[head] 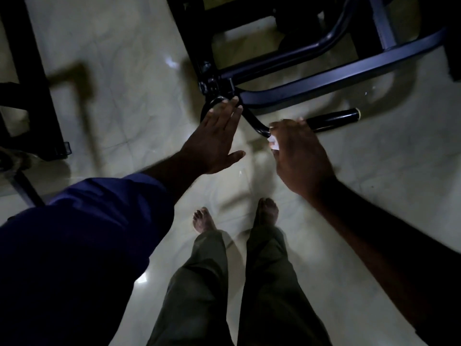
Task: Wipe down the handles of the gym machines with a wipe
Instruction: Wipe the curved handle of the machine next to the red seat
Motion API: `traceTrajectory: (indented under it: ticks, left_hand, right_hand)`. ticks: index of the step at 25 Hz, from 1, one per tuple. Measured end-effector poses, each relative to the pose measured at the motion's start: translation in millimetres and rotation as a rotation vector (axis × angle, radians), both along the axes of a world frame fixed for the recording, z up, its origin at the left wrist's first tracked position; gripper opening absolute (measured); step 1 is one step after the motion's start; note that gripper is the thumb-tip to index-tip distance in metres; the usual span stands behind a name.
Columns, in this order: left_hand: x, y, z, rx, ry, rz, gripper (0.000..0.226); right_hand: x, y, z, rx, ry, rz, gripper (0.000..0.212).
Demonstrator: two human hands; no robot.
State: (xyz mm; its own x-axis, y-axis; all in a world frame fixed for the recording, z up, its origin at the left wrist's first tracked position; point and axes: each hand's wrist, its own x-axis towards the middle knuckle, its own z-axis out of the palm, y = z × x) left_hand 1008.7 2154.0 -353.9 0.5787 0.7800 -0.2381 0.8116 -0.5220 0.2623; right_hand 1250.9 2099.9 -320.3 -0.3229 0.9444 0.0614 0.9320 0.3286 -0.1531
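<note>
Above a pale floor (119, 101), one black handle (334, 119) juts from the near corner of one machine (324, 82). Right hand (298, 157) curls round the handle's inner end, gripping one white wipe (274, 143) against it. Left hand (218, 139), fingers straight, rests on the curved bar (252, 119) beside the joint. Two bare feet (203, 219) stand below both hands.

Glossy black handle (334, 119), near-horizontal; crumpled white wipe (273, 143) at its curved inner end.
</note>
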Motion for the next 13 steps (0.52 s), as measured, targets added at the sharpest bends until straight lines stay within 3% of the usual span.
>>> traceTrajectory:
  ticks: [4,7,10,13]
  left_hand:
    - [2.0,5.2,-7.5,-0.129,0.016,0.374,0.127]
    - [7.3,7.3,-9.4,-0.293,-0.030,0.544,0.131]
    - [7.0,8.7,-9.8,-0.311,-0.052,0.546,0.126]
    - [2.5,10.8,-20.3,-0.237,-0.030,0.466,0.124]
  right_hand:
    - [-37.5,26.7,-4.2,-0.031,-0.196,-0.034,0.029]
    - [-81.5,62.3,-12.7,-0.244,-0.281,-0.173,0.043]
    - [-109.0,111.7,-28.7,-0.525,-0.186,-0.172,0.066]
    - [-114.8,123.0,-26.1,-0.522,-0.211,-0.168,0.061]
